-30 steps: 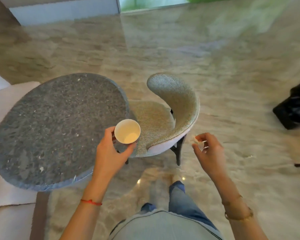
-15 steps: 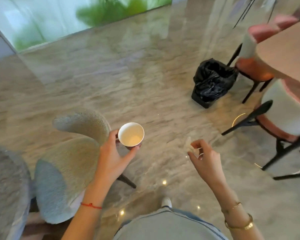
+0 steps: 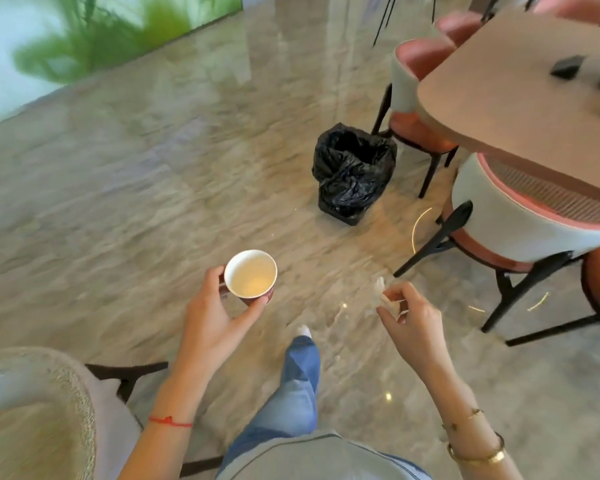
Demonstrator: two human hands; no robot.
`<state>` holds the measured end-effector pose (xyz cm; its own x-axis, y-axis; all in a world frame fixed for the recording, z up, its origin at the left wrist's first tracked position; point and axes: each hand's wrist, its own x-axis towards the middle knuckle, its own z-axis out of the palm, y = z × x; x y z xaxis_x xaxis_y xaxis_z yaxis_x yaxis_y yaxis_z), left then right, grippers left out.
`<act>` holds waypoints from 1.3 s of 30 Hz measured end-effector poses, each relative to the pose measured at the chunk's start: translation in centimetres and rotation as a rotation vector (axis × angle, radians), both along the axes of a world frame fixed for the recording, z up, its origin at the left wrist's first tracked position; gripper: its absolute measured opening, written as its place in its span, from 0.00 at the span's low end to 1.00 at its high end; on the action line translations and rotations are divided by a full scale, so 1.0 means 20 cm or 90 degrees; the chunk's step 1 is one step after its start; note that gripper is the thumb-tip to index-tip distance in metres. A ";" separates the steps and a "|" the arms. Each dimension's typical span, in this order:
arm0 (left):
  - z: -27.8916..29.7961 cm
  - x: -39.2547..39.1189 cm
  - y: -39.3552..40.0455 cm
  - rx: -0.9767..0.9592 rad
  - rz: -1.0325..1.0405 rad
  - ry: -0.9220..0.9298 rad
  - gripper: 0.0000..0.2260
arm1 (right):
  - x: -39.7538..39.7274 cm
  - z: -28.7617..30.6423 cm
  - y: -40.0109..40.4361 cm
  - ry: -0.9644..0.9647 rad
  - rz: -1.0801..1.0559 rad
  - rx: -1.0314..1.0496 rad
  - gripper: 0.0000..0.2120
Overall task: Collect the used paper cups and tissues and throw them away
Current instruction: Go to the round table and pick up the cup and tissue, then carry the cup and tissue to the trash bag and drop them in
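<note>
Left grip: the left hand (image 3: pixel 208 317) grasps the paper cup (image 3: pixel 250 277) by thumb and fingertips, mouth up, pale liquid inside; a tilt mid-stride would slop it onto the glossy floor (image 3: pixel 118 202).
Right grip: the right hand (image 3: pixel 409 315) pinches a thin, crumpled tissue (image 3: pixel 381 294); a pinch that light could let it flutter loose.
Beyond both grips: the bin (image 3: pixel 354 171), its wrinkled black liner sagging inward, well apart; a long toss might miss.
Right of the bin: dark splayed chair legs (image 3: pixel 433 242), easy to trip on.
</note>
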<state>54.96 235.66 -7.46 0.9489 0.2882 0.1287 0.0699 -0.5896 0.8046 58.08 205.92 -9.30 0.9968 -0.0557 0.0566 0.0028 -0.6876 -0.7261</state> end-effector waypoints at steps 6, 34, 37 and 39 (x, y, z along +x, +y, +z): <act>0.03 0.81 -0.03 -0.002 -0.053 -0.021 0.27 | 0.76 0.02 -0.02 -0.005 -0.039 -0.019 0.10; -0.09 4.06 -0.53 0.036 -0.191 0.052 0.27 | 3.75 -0.06 -0.36 0.030 -0.115 0.040 0.09; -0.15 4.37 -0.62 0.030 -0.202 0.081 0.28 | 4.07 -0.09 -0.40 0.053 -0.112 0.037 0.06; -0.19 4.55 -0.66 0.037 -0.212 0.099 0.28 | 4.24 -0.14 -0.40 0.088 -0.117 0.037 0.04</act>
<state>145.95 222.38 -11.19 0.9989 -0.0439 -0.0176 -0.0149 -0.6452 0.7638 142.91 197.83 -12.06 0.9677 -0.2358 -0.0887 -0.2209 -0.6249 -0.7488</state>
